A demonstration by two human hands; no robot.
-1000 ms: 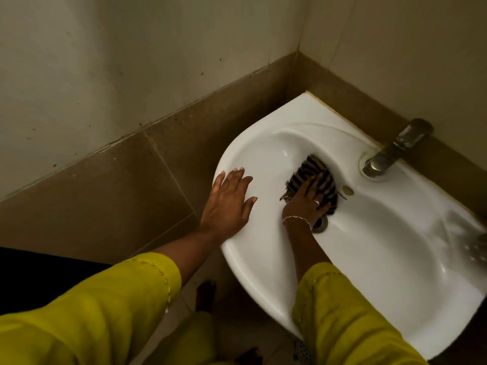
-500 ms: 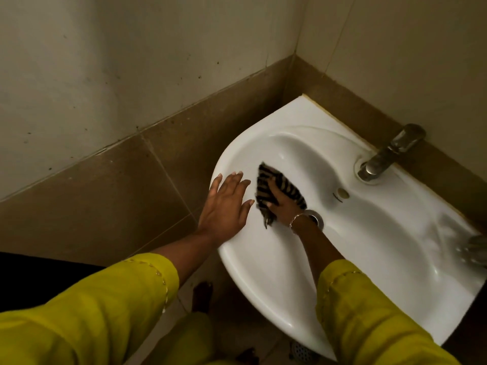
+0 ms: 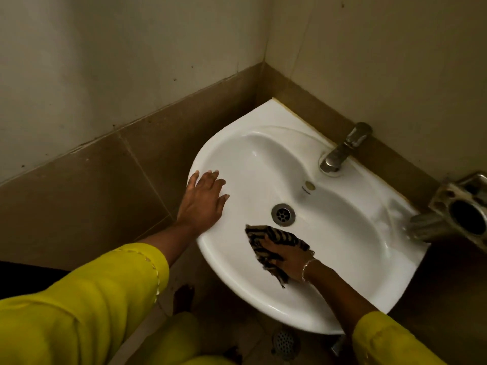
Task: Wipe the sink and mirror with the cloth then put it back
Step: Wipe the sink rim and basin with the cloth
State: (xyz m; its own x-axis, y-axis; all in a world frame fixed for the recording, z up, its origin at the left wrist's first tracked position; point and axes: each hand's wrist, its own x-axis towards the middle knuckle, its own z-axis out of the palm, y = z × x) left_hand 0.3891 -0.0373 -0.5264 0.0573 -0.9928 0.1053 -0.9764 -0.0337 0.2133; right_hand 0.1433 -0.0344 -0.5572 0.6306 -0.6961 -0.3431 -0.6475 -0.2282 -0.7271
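Room: a tiled corner. The pale wall (image 3: 105, 61) stands above a band of brown tiles (image 3: 79, 193), and the two walls meet up and left of the drain.
Surface: a white ceramic sink (image 3: 274, 114) fitted into that corner, glossy, with soft light patches on its bowl, which slopes down to the drain.
Drain (image 3: 283, 214): a round metal grid at the bottom of the bowl, uncovered.
Tap (image 3: 342, 151): dull chrome, on the back ledge up and right of the drain.
Overflow hole (image 3: 308, 184): a small round cap between the drain and the tap.
Cloth (image 3: 279, 239): dark with pale stripes and crumpled. It lies on the bowl's front slope just below the drain and touches the ceramic, with a frayed end trailing towards the front rim.
Right hand (image 3: 290, 259): on the cloth, below and slightly right of the drain. The grip is clenched round the cloth, fingers dug into its folds, with a thin bracelet (image 3: 307, 267) at the wrist.
Left hand (image 3: 203, 201): left of the drain, flat on the sink's rim — grip released, fingers straight and spread.
Sleeves: yellow-green on both arms, left (image 3: 92, 312) and right (image 3: 390, 341).
Metal fitting (image 3: 461, 214): far right of the drain, worn, with a dark round hole; its kind cannot be told.
Floor: dim tiles beneath the sink — a round floor grate (image 3: 286, 342) straight below the drain and a bare foot (image 3: 184, 296) below and to its left.
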